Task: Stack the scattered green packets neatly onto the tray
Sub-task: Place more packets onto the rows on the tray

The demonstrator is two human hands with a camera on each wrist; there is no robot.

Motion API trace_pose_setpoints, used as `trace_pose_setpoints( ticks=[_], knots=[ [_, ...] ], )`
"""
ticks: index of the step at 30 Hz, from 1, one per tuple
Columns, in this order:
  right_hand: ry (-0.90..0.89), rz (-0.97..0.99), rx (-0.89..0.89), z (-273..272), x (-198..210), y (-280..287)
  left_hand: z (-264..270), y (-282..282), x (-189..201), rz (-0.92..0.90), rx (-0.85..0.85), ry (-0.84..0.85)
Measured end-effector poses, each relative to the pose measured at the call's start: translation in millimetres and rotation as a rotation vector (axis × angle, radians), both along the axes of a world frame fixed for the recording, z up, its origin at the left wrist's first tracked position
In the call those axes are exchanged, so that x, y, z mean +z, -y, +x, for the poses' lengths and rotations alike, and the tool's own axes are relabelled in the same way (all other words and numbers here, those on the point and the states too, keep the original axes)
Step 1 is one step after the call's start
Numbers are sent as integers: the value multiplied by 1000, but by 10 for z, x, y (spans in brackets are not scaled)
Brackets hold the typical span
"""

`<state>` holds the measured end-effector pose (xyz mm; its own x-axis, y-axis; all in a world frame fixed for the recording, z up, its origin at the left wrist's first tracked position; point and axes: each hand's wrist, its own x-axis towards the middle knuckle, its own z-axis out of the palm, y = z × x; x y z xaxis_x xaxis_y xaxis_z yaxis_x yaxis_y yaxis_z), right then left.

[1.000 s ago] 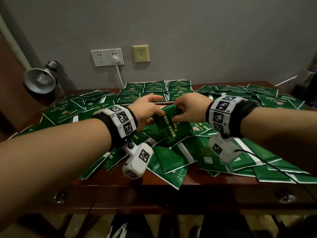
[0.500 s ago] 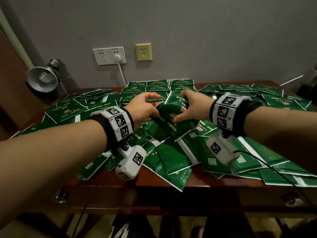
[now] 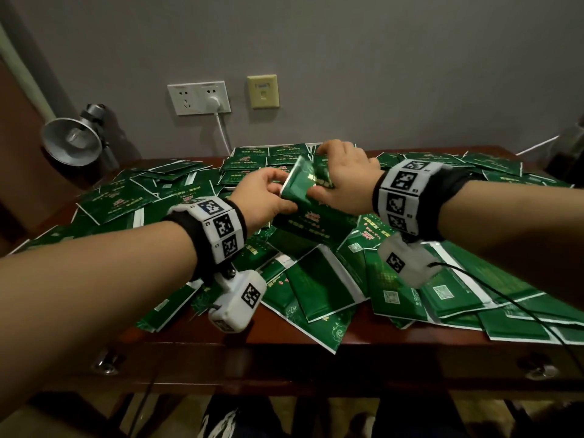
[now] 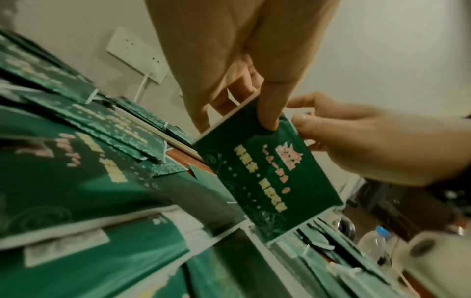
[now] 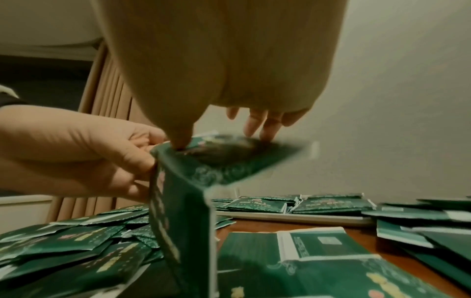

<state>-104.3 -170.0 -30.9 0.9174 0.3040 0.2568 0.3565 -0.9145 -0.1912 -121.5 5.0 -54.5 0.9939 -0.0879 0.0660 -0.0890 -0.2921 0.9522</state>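
Note:
Both hands hold a small bunch of green packets (image 3: 311, 221) in the air above the middle of the table. My left hand (image 3: 286, 192) pinches the upper left edge of a hanging packet (image 4: 270, 173) between thumb and fingers. My right hand (image 3: 317, 172) grips the top from the right, thumb on a packet (image 5: 229, 161) that lies flat over the hanging one (image 5: 183, 221). Behind the hands, neat rows of packets (image 3: 268, 156) sit on a pale tray (image 5: 293, 216). Loose packets (image 3: 322, 289) cover the table.
A metal lamp (image 3: 72, 140) stands at the back left, under a wall socket (image 3: 199, 98) with a plugged cord. A water bottle (image 4: 372, 244) and a paper roll (image 4: 428, 254) are off to the right. The table's front edge (image 3: 284, 339) is near me.
Both hands have risen and moved farther from me toward the tray, lifting the held packets off the pile. The packets now hang more upright.

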Motion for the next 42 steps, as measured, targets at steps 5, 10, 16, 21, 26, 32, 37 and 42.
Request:
trace_pose_setpoints(
  ticks=[5, 10, 16, 21, 26, 32, 37, 42],
  knots=[
    [-296, -23, 137, -68, 57, -101, 24, -54, 40, -125, 73, 24],
    [-157, -168, 100, 14, 20, -51, 65, 43, 82, -191, 79, 23],
    [-146, -165, -129, 196, 43, 327, 82, 217, -33, 722, 36, 9],
    [-182, -154, -144, 177, -94, 432, 65, 495, -314, 1461, -189, 7],
    [-217, -92, -105, 161, -171, 402, 126, 588, -286, 1564, -222, 116],
    [-174, -31, -131, 195, -129, 422, 101, 478, -83, 1197, -102, 180],
    [-205, 87, -202, 193, -31, 493, -18, 147, 116, 487, 100, 103],
    [-293, 40, -207, 140, -44, 466, -136, -178, -145, 421, 291, -176]
  ],
)
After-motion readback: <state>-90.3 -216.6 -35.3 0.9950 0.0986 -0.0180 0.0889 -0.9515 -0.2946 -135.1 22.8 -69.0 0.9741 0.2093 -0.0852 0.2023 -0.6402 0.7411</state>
